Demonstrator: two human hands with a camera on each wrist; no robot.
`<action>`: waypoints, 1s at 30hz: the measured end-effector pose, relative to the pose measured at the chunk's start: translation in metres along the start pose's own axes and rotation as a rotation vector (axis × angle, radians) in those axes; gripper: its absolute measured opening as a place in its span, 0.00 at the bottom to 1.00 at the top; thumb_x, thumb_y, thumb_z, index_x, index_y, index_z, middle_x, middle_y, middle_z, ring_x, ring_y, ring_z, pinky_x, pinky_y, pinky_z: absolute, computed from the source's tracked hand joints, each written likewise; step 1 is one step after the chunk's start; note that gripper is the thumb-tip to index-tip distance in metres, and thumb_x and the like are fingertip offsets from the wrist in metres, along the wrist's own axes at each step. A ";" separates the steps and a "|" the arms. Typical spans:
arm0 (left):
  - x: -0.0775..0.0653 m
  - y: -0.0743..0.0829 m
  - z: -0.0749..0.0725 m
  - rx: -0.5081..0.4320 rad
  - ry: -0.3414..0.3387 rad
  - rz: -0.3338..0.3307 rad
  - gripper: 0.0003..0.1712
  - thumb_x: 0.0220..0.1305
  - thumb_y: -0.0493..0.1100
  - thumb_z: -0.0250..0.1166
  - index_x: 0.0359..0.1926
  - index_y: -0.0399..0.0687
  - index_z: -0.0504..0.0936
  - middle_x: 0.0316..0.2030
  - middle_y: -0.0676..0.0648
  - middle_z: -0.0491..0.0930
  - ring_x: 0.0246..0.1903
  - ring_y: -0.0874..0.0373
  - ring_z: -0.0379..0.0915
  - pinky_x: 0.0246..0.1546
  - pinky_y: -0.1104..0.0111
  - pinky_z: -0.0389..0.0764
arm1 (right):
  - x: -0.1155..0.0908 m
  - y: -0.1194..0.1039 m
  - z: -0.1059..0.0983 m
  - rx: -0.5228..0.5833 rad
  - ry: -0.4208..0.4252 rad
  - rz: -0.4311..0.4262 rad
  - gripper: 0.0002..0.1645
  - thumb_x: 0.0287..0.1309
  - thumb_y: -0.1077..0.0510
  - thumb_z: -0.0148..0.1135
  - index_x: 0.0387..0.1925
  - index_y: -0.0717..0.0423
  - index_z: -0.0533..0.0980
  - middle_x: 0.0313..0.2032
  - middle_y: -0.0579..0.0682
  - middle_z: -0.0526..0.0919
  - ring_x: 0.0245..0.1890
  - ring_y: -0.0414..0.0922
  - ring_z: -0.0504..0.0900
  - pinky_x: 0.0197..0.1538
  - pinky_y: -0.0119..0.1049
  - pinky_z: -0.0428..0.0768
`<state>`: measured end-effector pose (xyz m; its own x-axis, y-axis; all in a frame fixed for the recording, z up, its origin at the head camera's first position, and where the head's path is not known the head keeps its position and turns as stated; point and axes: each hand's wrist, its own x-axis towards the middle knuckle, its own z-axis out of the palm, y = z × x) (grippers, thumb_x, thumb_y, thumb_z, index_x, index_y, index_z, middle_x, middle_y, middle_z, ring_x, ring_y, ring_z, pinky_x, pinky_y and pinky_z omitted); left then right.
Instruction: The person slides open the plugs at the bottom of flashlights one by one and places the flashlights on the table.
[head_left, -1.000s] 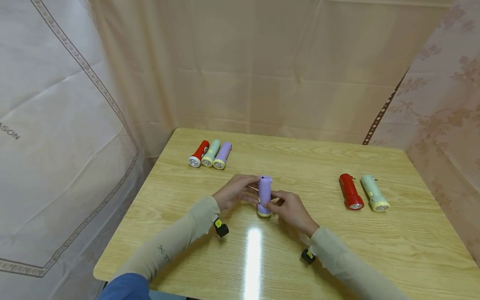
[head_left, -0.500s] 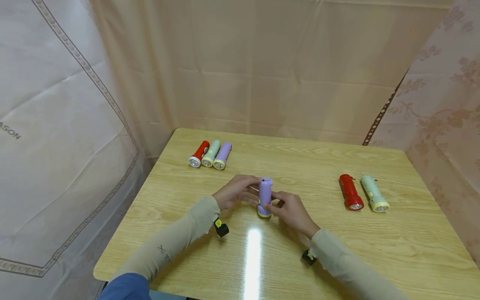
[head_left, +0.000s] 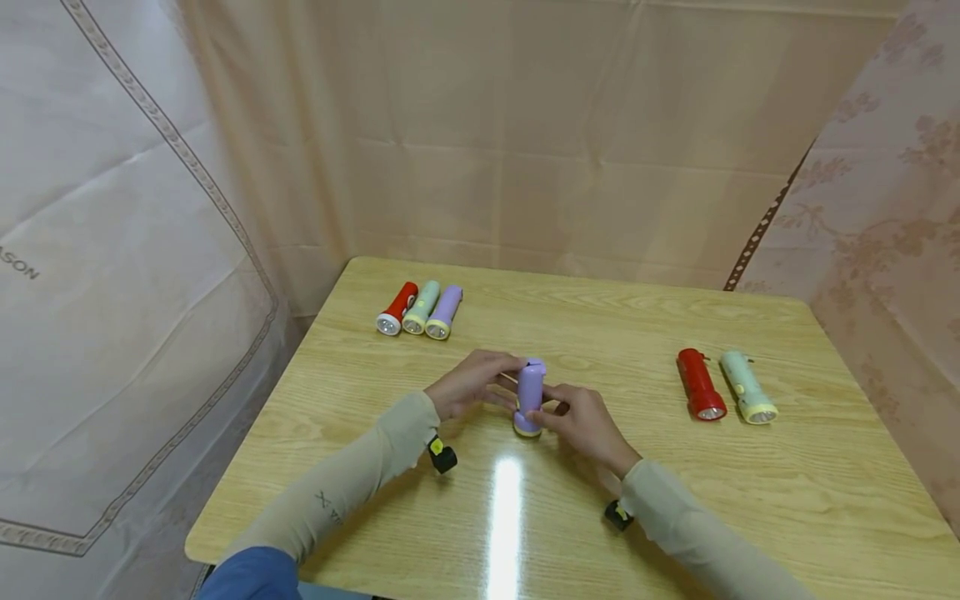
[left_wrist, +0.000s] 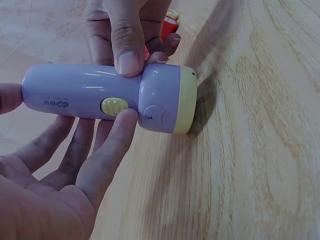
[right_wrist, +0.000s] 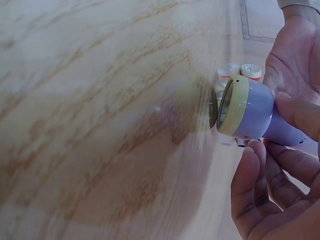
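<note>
A purple flashlight [head_left: 530,388] with a yellow lens ring stands nearly upright between both hands, lens end down close over the table. My right hand [head_left: 588,421] pinches it at the neck, its thumb [left_wrist: 127,55] lying across the body. From the other side my left hand [head_left: 467,385] holds it, one digit against the tail end. Another left fingertip rests at the edge of the yellow slide switch [left_wrist: 114,106]. In the right wrist view, the yellow lens ring [right_wrist: 235,106] faces the tabletop, and the fingers partly hide the barrel.
At the back left of the wooden table [head_left: 637,517], a red flashlight [head_left: 397,308], a mint one [head_left: 422,307] and a purple one [head_left: 446,312] lie side by side. A red flashlight [head_left: 701,383] and a mint one [head_left: 748,387] lie at the right. Curtains hang behind.
The flashlight's tail end has dipped slightly toward me, with its lens end almost in place. Both hands keep their hold and have barely moved.
</note>
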<state>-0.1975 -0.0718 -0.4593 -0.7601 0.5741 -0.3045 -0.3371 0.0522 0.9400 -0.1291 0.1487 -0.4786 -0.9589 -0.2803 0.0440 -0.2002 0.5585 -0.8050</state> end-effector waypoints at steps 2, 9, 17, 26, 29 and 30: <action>0.000 0.000 0.000 0.017 -0.004 0.010 0.24 0.75 0.53 0.62 0.60 0.39 0.82 0.52 0.40 0.84 0.49 0.47 0.83 0.48 0.55 0.87 | 0.000 0.000 0.000 0.004 -0.007 -0.001 0.27 0.60 0.54 0.76 0.59 0.58 0.82 0.42 0.49 0.89 0.31 0.41 0.82 0.32 0.33 0.81; -0.002 -0.002 -0.001 0.069 -0.029 0.050 0.22 0.77 0.50 0.60 0.59 0.38 0.82 0.53 0.40 0.83 0.50 0.46 0.82 0.48 0.55 0.87 | -0.001 0.001 0.000 0.019 -0.026 -0.002 0.24 0.60 0.54 0.76 0.56 0.58 0.84 0.41 0.49 0.88 0.30 0.42 0.82 0.31 0.34 0.80; -0.003 -0.003 -0.003 0.081 -0.040 0.055 0.21 0.77 0.49 0.59 0.58 0.38 0.83 0.53 0.42 0.83 0.52 0.45 0.81 0.48 0.55 0.87 | 0.000 0.000 0.002 0.000 -0.023 -0.023 0.23 0.60 0.55 0.76 0.55 0.60 0.84 0.41 0.48 0.87 0.31 0.41 0.82 0.33 0.34 0.82; -0.004 -0.002 -0.003 0.059 -0.037 0.054 0.23 0.76 0.49 0.57 0.60 0.36 0.82 0.53 0.40 0.82 0.52 0.43 0.80 0.48 0.54 0.87 | 0.000 0.002 0.009 0.002 0.002 -0.023 0.24 0.62 0.55 0.73 0.57 0.61 0.83 0.47 0.52 0.87 0.38 0.43 0.84 0.39 0.36 0.84; -0.003 -0.002 -0.004 0.046 -0.034 0.053 0.24 0.76 0.49 0.57 0.60 0.36 0.81 0.53 0.40 0.82 0.52 0.43 0.80 0.48 0.54 0.87 | 0.000 0.001 0.009 0.023 0.005 -0.011 0.24 0.62 0.54 0.73 0.57 0.61 0.83 0.48 0.53 0.87 0.39 0.44 0.85 0.40 0.37 0.85; -0.003 -0.003 -0.004 0.043 -0.032 0.053 0.24 0.75 0.49 0.57 0.60 0.36 0.81 0.53 0.39 0.82 0.52 0.43 0.80 0.48 0.54 0.87 | 0.000 0.001 0.009 0.027 0.004 -0.008 0.25 0.62 0.54 0.73 0.57 0.61 0.83 0.48 0.53 0.87 0.39 0.44 0.85 0.40 0.38 0.85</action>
<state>-0.1970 -0.0771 -0.4617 -0.7579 0.6027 -0.2498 -0.2722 0.0558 0.9606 -0.1276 0.1419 -0.4848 -0.9581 -0.2814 0.0533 -0.2027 0.5348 -0.8203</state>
